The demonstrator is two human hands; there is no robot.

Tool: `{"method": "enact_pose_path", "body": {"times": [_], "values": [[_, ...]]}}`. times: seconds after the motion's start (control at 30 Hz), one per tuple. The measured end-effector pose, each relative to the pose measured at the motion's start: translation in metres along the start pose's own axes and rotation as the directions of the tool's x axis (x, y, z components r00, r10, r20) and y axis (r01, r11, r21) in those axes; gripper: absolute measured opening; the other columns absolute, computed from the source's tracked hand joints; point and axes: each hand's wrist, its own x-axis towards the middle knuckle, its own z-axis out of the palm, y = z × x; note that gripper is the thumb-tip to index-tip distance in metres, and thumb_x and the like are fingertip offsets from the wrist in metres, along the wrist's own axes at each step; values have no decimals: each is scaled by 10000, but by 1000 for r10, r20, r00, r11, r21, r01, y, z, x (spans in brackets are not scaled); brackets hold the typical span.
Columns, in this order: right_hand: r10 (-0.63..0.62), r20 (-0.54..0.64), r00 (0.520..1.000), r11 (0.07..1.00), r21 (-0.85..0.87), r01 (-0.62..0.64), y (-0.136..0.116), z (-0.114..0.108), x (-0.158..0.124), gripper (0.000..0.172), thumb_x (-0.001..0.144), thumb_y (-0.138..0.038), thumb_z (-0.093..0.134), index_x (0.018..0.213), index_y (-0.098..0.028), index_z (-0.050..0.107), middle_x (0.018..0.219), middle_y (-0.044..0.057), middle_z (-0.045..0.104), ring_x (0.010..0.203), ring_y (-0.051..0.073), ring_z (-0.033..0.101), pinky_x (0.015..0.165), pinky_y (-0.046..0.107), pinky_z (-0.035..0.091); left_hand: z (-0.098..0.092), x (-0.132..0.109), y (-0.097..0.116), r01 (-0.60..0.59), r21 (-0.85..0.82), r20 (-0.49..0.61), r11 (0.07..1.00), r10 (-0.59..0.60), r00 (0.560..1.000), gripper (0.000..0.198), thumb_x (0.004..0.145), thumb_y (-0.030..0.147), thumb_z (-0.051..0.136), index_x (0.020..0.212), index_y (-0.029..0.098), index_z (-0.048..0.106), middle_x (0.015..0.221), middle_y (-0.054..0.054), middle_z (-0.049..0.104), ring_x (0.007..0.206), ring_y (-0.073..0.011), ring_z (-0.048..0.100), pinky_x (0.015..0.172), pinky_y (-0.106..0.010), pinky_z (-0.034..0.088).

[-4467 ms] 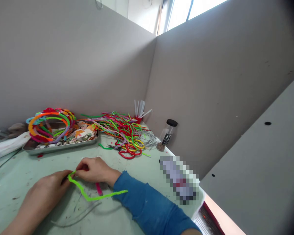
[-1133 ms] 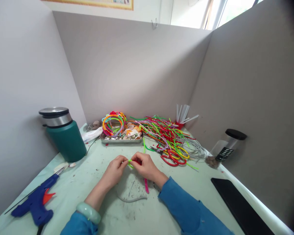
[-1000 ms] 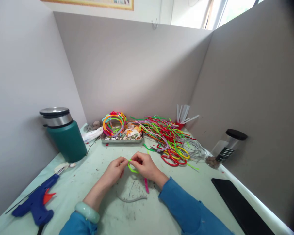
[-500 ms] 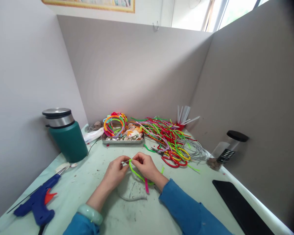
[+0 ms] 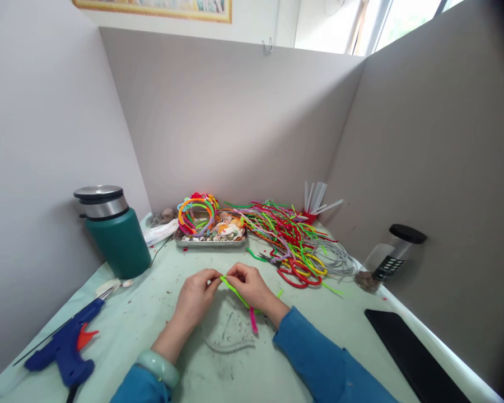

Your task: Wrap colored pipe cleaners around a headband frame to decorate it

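Observation:
My left hand (image 5: 195, 296) and my right hand (image 5: 247, 285) meet over the pale green table (image 5: 143, 313), both pinched on one end of a bright green pipe cleaner (image 5: 235, 290). The pipe cleaner trails back under my right wrist, and its far tip shows beside it. A pink strip (image 5: 252, 320) lies on the table just below my right hand. I wear blue sleeves and a pale green bangle (image 5: 158, 366) on the left wrist.
A heap of coloured pipe cleaners (image 5: 289, 238) lies behind my hands, beside a metal tray (image 5: 210, 242) with wrapped hoops. A green flask (image 5: 115, 232) stands at left, a blue glue gun (image 5: 63, 350) near left, a jar (image 5: 384, 257) and a black slab (image 5: 415, 358) at right.
The view has swung left since the oldest frame. In the last second the green pipe cleaner has been drawn out longer under my right wrist, while both hands stay pinched together.

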Motion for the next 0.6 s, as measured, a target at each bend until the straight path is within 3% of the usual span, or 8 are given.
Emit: {"method": "enact_pose_path", "body": {"times": [0.17,0.3,0.5,0.6], "values": [[11,98,995,1000,14,-12,4,-4,3,124,765,-249,523,740,-145,586,616,-25,524,551,81,433,512,185,344,-2,1,2,179,-156,100,971,-165,981,227,712,327,478,705,172,644,606,11,614,561,-128,501,534,-213,345],[61,181,982,998,18,-65,9,-9,5,129,747,-260,553,750,-141,603,626,-19,536,555,81,438,504,182,336,3,2,-4,236,-185,147,954,-210,967,237,688,338,485,660,152,630,561,14,586,506,-110,452,486,-203,309],[105,328,939,982,112,-149,7,-14,5,267,756,-287,566,1000,-179,580,681,-18,549,549,82,451,484,180,340,0,4,-11,300,-118,41,947,-297,954,253,707,374,464,683,172,615,543,20,577,514,-115,468,502,-201,312],[85,224,971,992,70,-103,2,-14,5,264,801,-325,517,1012,-179,579,737,4,560,596,96,480,506,191,366,-7,4,-10,335,-5,-45,942,-334,941,239,717,370,451,717,200,619,546,23,575,531,-123,488,515,-207,306]]}}
